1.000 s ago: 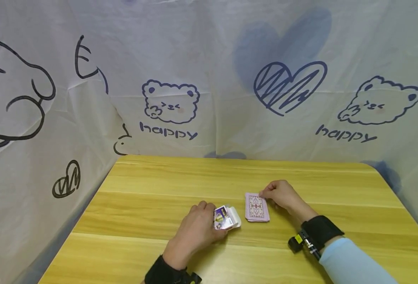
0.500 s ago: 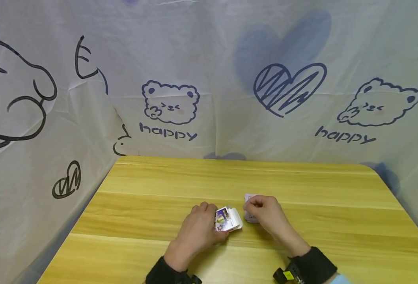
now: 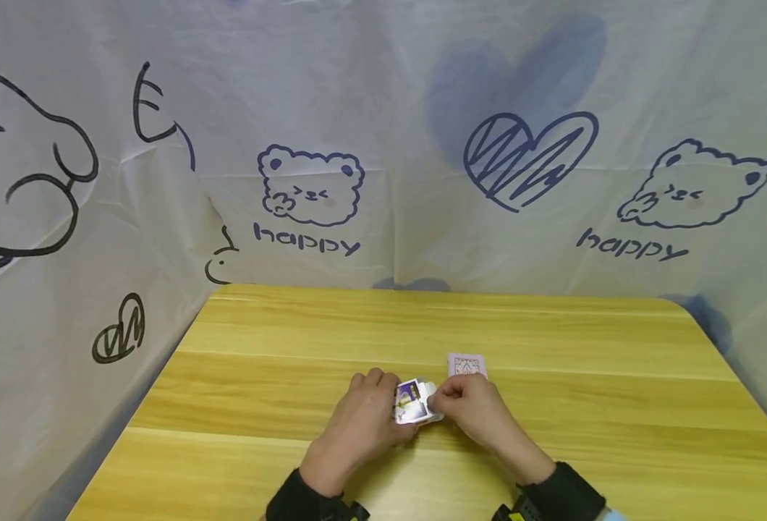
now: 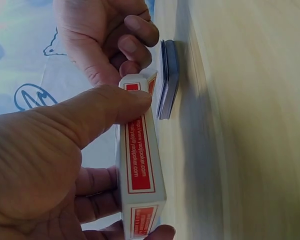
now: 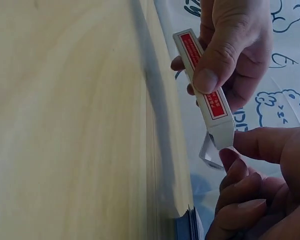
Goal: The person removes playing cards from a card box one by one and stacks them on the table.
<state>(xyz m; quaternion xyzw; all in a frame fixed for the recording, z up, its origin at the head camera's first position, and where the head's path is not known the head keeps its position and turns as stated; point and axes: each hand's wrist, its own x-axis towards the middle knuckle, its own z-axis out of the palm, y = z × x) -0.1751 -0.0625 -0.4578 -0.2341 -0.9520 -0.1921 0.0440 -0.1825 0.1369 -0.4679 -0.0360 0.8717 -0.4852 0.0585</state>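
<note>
Soft light across the head view, glare whitening the card box (image 3: 409, 409); both wrist views run dimmer, hazier, grey shadow streaking the table (image 4: 260, 125).

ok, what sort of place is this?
Probably a makeshift recording booth: doodle-printed cloth behind and beside a wood-grain table, plus wrist-worn cameras. Room beyond isn't visible.

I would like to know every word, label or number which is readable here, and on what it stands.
"happy": white backdrop, under the left bear drawing.
"happy": same backdrop, under the right bear drawing.
"http://www.yaojipoker.com": red side strip of the card box.
"yaoji@yaojipoker.com": same strip; the letters before it are unclear.
Too small or blurred to read: box's top face, its red end label, and the red panel in the right-wrist view.
</note>
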